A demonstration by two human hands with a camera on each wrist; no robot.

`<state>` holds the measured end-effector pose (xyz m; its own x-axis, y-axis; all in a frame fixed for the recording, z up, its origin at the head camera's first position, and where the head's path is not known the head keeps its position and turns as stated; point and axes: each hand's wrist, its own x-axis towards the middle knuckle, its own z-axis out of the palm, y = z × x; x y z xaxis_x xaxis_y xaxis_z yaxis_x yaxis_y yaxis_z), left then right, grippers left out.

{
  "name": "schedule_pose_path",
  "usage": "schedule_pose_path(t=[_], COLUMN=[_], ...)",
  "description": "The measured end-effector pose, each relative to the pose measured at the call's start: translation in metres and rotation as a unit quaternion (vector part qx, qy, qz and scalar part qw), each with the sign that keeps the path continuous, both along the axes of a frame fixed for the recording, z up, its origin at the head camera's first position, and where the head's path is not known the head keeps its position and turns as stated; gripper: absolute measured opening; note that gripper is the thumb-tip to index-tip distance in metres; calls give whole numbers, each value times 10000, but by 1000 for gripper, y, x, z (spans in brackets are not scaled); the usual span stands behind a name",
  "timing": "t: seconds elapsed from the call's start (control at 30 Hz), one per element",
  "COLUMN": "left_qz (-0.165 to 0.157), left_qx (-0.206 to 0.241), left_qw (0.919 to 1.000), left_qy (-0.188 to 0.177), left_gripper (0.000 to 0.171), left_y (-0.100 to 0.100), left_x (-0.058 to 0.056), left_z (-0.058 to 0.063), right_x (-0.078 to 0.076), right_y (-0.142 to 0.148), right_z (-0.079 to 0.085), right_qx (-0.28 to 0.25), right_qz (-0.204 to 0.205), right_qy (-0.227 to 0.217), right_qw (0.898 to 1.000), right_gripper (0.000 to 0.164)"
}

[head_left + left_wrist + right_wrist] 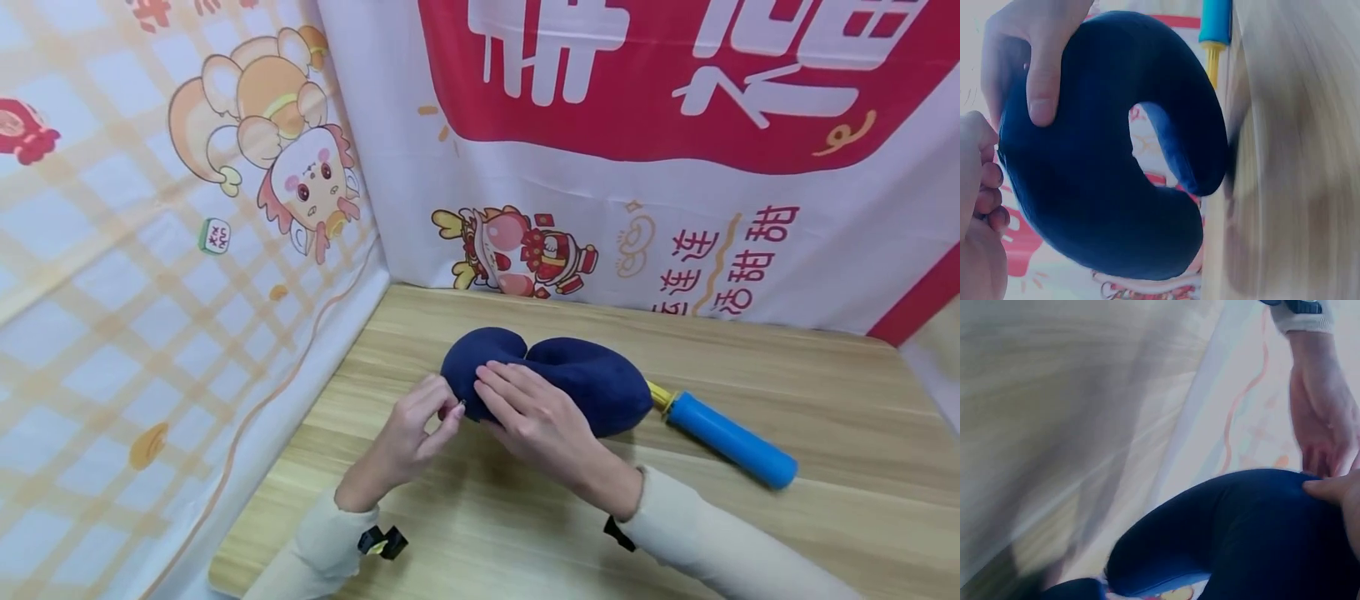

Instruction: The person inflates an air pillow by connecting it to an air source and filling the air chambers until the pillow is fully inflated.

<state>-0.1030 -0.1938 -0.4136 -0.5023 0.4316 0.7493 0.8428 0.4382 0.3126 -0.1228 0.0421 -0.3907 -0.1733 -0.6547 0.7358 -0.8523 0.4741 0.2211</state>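
Observation:
A navy U-shaped neck pillow point(592, 383) is held up over the wooden table, its opening facing away from me in the head view. My right hand point(540, 425) grips its near side, with the fingers spread over the top and the thumb point(1042, 94) pressed on the other face. My left hand point(411, 429) is at the pillow's left edge, finger and thumb pinching a tiny shiny piece there that looks like a zipper pull point(462, 405). In the left wrist view the other left fingers point(990, 199) are curled beside the pillow's seam.
To the right of the pillow lies a blue hand pump point(731, 437) with a yellow end, on the wooden table point(825, 400). Printed cloths hang behind point(615, 183) and along the left side point(97, 350).

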Motion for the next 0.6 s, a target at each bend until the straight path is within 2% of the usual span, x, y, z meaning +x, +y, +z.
schedule_pose_path(t=[0.13,0.23,0.37,0.47,0.53,0.6], left_qz=[-88,-259,-397,-329,-235,-105], left_qx=[-130,-143,-157,-441,-836,-1288], left_qw=[9998,9995,9986,9961,9908,9807], left_qy=[155,68,-297,-692,-1041,-1469], left_gripper=[17,17,17,17,17,17], left_y=[-2,-3,-6,-9,-13,-17], left_x=[6,10,14,14,13,13], left_z=[4,4,-1,-6,-10,-15], right_x=[-3,-2,-3,-6,-8,-8], right_y=[2,6,9,12,14,19], right_z=[-6,-11,-18,-26,-32,-39], right_qx=[-318,-555,-652,-364,-60,260], right_qz=[444,834,1162,1216,1256,1278], right_qy=[-18,139,340,266,73,-182], right_qw=[9985,9949,9905,9916,9920,9913], right_gripper=[34,19,25,20,29,45])
